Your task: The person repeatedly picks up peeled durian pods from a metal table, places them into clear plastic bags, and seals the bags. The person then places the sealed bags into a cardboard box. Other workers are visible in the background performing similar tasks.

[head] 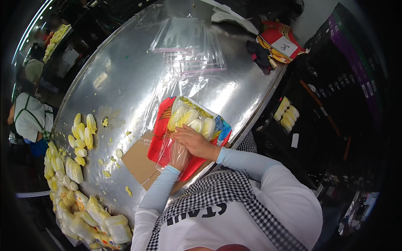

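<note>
A clear plastic bag of small peeled napa cabbage hearts point(195, 120), pale yellow and white, lies before me. Under it is a red printed plastic sheet point(158, 135) with blue and yellow patterns. My left hand point(179, 155) is inside the mouth of the clear bag, its fingers hidden by film and by the other hand. Across the bag's near end lies my right hand point(196, 142), its fingers gripping the film by the hearts. A piece of brown cardboard point(138, 161) is beneath the red sheet.
Clear zip bags point(191, 44) lie farther up the metal table point(122, 72). Loose cabbage hearts point(83, 133) and a heap of packed bags point(94, 219) are at left. A red package point(279, 40) sits at the far right edge. Another person point(29, 116) stands beyond the left edge.
</note>
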